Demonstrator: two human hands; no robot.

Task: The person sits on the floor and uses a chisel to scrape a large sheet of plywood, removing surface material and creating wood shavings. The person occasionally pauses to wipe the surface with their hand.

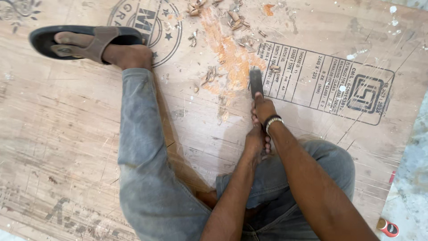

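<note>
Plywood sheet (67, 134) on floor w/ wood chips (232, 20) — both hands, right (264, 109) and left (257, 142), wrapped tight round chisel (256, 82) handle; looks heavy, stiff steel — best held low.

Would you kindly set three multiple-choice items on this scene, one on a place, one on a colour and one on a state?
1. Where does the chisel blade meet the plywood sheet?
A. at the orange scraped patch
B. beside the sandal
C. off the sheet, on the floor

2. What colour are the trousers?
A. white
B. grey
C. red

3. How do the hands hold the chisel?
A. only the left hand holds it
B. both grip it, the right hand nearer the blade
C. neither touches it

Answers:
1 A, the blade sits at the patch's edge among wood chips.
2 B, both legs show grey cloth.
3 B, the two fists close in line along the handle.
</note>
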